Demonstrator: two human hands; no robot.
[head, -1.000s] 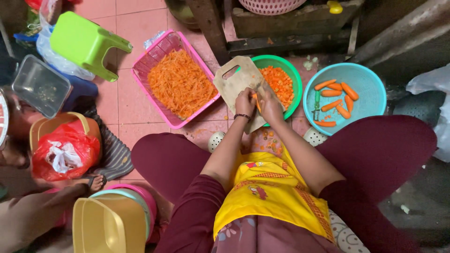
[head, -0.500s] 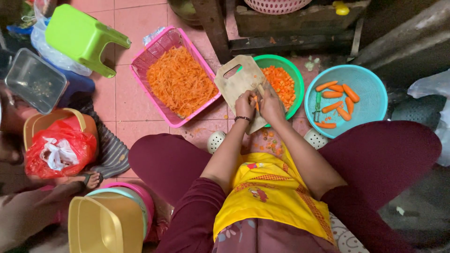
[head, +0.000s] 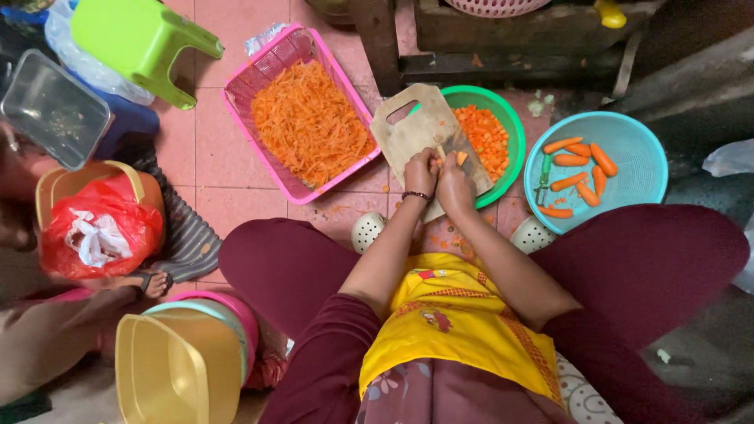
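Both my hands meet over a wooden cutting board (head: pixel 408 129) that leans on a green bowl (head: pixel 510 129) of diced carrot. My left hand (head: pixel 420 171) pinches small carrot pieces (head: pixel 448 157) on the board. My right hand (head: pixel 455 184) is closed right beside it on the board; a knife may be in it, but the blade is hidden. A pink tray (head: pixel 259 74) of shredded carrot lies to the left. A turquoise bowl (head: pixel 636 149) with several whole peeled carrots (head: pixel 577 165) and a green peeler (head: pixel 543 180) sits to the right.
A green plastic stool (head: pixel 137 43) and a clear container (head: pixel 51 110) are at the far left. A yellow basket holds a red bag (head: pixel 98 228). Stacked plastic tubs (head: pixel 184 365) stand near my left knee. Another person's foot (head: pixel 145 283) rests by them. A wooden frame (head: pixel 503 47) runs behind the bowls.
My hands have stayed over the board with only small shifts at the carrot piece. The view has drifted slightly; nothing else has moved.
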